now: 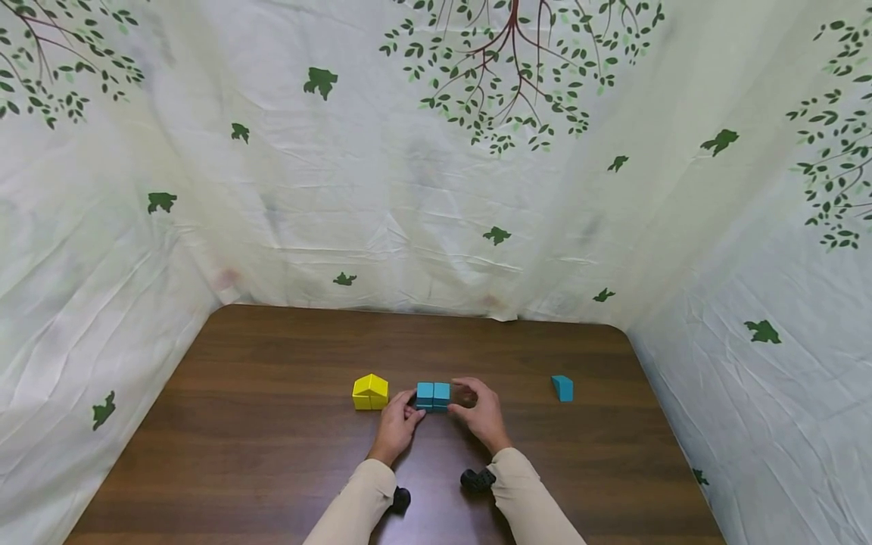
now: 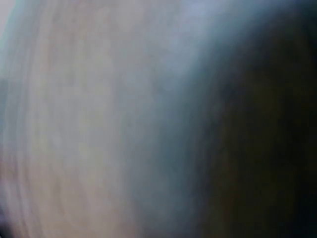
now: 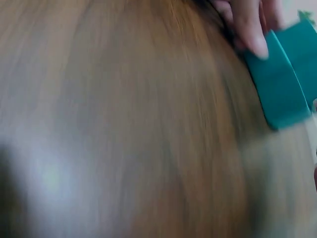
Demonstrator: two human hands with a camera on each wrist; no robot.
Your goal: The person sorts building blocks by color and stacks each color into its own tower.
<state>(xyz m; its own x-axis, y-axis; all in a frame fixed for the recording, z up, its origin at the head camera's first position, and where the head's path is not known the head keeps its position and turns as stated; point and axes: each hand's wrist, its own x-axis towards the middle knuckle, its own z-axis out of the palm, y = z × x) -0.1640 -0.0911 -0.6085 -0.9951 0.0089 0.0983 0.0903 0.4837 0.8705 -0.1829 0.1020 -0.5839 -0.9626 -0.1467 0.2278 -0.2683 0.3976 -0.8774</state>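
Two blue blocks [image 1: 432, 393] stand side by side on the wooden table, a thin seam between them. Against their left side is my left hand [image 1: 397, 428], its thumb at the front corner. My right hand [image 1: 482, 415] is at their right side, with the thumb at the near corner and a curved finger by the far corner. In the right wrist view, fingertips [image 3: 255, 42] touch the face of the blue blocks [image 3: 280, 79], which look teal there. The left wrist view is too blurred to show the hand.
Just left of my left hand is a group of yellow blocks [image 1: 371, 393] with a peaked top. A blue wedge-shaped block [image 1: 562, 388] lies farther right on the brown table [image 1: 272, 454]. Pale cloth [image 1: 409, 189] with printed leaves hangs behind and on both sides.
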